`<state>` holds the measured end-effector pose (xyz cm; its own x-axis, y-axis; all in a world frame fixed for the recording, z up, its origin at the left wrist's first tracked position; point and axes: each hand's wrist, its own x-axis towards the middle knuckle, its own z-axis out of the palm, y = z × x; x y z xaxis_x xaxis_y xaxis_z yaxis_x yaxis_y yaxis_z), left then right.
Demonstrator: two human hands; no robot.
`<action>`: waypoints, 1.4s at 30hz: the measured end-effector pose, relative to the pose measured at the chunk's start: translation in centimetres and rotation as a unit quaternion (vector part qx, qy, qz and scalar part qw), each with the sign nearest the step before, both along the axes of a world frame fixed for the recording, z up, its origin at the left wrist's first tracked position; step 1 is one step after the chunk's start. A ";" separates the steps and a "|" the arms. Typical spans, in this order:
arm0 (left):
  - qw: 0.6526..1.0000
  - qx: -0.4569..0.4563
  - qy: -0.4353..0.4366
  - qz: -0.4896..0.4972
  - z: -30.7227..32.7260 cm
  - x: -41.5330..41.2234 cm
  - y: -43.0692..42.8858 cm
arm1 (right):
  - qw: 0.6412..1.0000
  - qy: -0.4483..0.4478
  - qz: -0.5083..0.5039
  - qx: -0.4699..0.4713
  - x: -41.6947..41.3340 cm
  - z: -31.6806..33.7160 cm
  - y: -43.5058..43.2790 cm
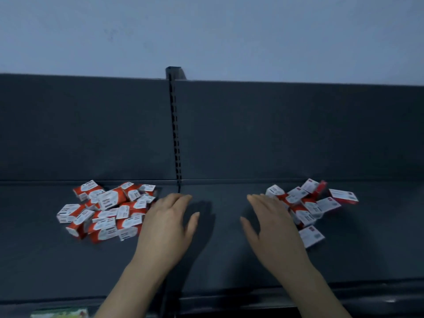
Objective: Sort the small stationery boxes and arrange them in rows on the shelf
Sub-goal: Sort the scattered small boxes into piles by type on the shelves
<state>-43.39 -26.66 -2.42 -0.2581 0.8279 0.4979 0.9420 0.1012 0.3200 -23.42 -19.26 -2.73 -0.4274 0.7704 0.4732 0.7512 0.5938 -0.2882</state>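
Two loose heaps of small red-and-white stationery boxes lie on the dark shelf (218, 255). The left heap (105, 210) holds several jumbled boxes; the right heap (309, 205) is smaller, with one box (311, 236) lying apart at its near edge. My left hand (168, 226) hovers flat, fingers straight, with its outer edge against the left heap's right side. My right hand (273, 223) is also flat, its outer edge against the right heap's left side, hiding some boxes. Neither hand holds anything.
The shelf has a tall dark back panel (91, 129) with a slotted upright (175, 134) at its middle, and a pale wall above. A front lip (252, 299) runs along the near edge. Something green and white (59, 313) shows below at the bottom left.
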 end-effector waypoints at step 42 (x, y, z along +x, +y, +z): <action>0.970 -0.116 -0.200 -0.072 -4.4 18.6 18.6 | 0.980 -0.021 0.066 -0.185 18.4 -1.7 15.8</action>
<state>-24.83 -8.06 -6.80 -0.2648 0.9477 0.1784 0.7574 0.0899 0.6467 -5.07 -3.49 -4.41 -0.5478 0.8227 0.1521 0.6911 0.5474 -0.4719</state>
